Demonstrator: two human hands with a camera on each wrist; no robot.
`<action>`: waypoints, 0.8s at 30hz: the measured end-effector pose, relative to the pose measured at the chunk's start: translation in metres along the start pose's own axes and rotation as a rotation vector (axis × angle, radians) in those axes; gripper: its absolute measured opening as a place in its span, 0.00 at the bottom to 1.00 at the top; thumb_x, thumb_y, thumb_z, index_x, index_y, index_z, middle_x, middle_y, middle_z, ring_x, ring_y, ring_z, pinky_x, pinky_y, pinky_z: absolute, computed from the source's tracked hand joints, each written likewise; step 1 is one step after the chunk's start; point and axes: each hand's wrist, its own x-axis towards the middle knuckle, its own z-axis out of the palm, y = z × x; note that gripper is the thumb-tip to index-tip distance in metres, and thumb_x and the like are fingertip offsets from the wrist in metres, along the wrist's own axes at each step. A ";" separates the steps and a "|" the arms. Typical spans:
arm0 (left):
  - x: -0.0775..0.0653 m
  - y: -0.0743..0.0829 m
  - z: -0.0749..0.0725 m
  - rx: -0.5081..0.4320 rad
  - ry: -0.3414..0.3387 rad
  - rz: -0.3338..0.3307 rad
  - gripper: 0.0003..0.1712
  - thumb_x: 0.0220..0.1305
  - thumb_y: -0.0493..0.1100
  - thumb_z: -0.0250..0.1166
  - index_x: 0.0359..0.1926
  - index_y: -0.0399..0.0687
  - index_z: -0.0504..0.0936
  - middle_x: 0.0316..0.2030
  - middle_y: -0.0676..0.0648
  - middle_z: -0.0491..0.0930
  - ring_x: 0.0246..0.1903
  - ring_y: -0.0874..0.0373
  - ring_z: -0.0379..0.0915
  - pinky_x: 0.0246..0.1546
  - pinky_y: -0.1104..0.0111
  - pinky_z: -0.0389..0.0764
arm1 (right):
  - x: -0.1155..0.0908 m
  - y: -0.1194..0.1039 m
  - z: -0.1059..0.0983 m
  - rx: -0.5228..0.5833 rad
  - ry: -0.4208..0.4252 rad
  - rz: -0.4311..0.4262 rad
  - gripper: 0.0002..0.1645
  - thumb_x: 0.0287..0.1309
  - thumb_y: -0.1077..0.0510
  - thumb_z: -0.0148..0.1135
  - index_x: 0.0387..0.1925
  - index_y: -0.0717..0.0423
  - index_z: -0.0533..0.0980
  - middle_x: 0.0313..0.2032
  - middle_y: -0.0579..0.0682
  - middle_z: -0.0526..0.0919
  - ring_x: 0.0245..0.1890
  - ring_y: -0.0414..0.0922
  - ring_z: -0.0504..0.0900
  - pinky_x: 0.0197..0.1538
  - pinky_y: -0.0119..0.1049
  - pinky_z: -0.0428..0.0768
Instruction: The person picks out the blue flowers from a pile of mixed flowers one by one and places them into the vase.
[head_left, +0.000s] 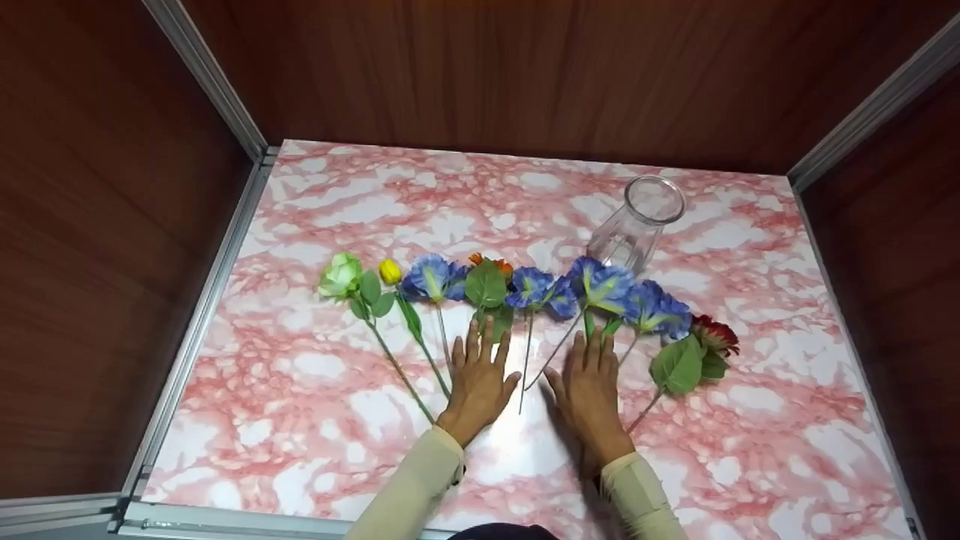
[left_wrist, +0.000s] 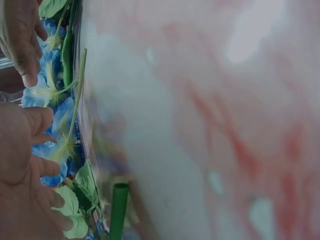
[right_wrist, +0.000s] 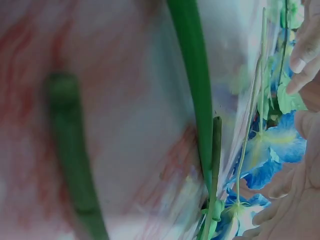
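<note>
My left hand [head_left: 478, 384] lies palm down with spread, straight fingers over the flower stems left of middle. Its fingertips reach the green leaves [head_left: 486, 285] below an orange flower [head_left: 491, 262]. To the right, my right hand [head_left: 591, 386] is likewise flat, fingers straight, near the stems under a large blue flower [head_left: 604, 286]. Between the hands lies the thin stem of another blue flower [head_left: 531, 287]. Neither hand grips anything. In the left wrist view, blue flowers [left_wrist: 49, 90] show beyond the left hand [left_wrist: 22, 165]. The right wrist view shows a green stem [right_wrist: 70, 140] close to the camera.
A clear glass vase [head_left: 628, 225] is behind the flowers at right. Leftmost are a pale green flower [head_left: 341, 276] and a yellow tulip [head_left: 390, 271]; rightmost is a dark red flower [head_left: 716, 335]. Brown panels [head_left: 510, 75] enclose the pink marbled table [head_left: 315, 442].
</note>
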 end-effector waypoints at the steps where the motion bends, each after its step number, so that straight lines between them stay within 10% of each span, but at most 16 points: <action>1: 0.000 0.000 0.000 0.005 0.001 0.002 0.41 0.67 0.63 0.53 0.74 0.52 0.56 0.74 0.39 0.45 0.72 0.39 0.39 0.66 0.44 0.50 | 0.000 0.000 0.001 -0.002 0.009 -0.005 0.46 0.62 0.46 0.60 0.67 0.76 0.56 0.67 0.79 0.50 0.67 0.74 0.47 0.64 0.64 0.53; 24: 0.002 0.022 0.002 -0.051 -0.075 0.031 0.40 0.61 0.62 0.61 0.65 0.38 0.70 0.69 0.32 0.57 0.70 0.38 0.49 0.66 0.49 0.55 | -0.001 -0.001 -0.001 0.170 0.096 -0.041 0.41 0.60 0.51 0.62 0.63 0.77 0.61 0.65 0.76 0.57 0.66 0.70 0.55 0.64 0.60 0.58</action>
